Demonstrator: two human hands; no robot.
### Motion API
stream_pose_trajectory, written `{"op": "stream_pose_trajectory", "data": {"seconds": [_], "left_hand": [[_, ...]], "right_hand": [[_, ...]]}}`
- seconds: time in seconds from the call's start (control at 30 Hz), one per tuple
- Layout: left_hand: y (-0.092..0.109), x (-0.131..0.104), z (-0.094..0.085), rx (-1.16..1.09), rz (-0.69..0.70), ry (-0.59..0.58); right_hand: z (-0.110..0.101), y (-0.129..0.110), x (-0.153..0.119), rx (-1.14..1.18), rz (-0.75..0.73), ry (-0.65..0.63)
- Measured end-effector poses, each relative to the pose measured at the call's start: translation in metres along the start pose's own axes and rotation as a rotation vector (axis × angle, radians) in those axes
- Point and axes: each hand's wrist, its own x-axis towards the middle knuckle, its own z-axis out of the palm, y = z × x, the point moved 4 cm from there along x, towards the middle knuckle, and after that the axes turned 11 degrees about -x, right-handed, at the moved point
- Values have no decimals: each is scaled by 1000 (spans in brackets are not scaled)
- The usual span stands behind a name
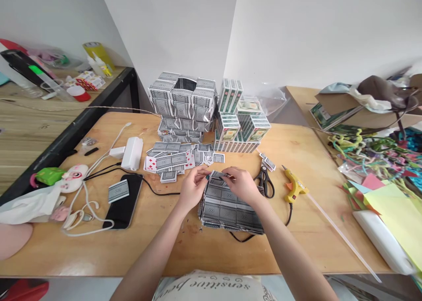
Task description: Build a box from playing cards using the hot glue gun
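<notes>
Before me on the table lies a flat box-like panel built of playing cards (231, 206), their grey patterned backs facing up. My left hand (194, 187) is at its far left corner, fingertips pinched on the edge of a playing card (217, 176). From the other side my right hand (243, 186) pinches the same card, with its fingers bent over the panel's far edge. The fingertips partly hide this card. Loose playing cards (171, 161) lie in a spread just beyond my left hand. Black-handled scissors (263, 180) rest to the right of my right hand.
Behind stands a larger box made of cards (183, 103), beside stacked card packs (242, 121). A yellow glue gun (294, 186) with a long glue stick lies right. At left are a black phone (123, 208), white cables and a white adapter (132, 153). Coloured paper (392, 208) sits far right.
</notes>
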Motion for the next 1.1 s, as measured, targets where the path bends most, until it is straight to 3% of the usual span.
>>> {"op": "stream_pose_trajectory", "data": {"seconds": [0.2,0.63,0.87,1.1], "left_hand": [[-2,-6,-1,30,25,-23],[-6,-21,5,198,-46,-4],[-6,-24,11,222,-46,-135],[-6,-22,13,326,10,-209]], "right_hand": [[2,-3,0,-128,-89,-26],[-2,-12,1,-274,-104,-54],[-2,-14,0,-322,-116,-43],[2,-22,8,-418,-132,-121]]}}
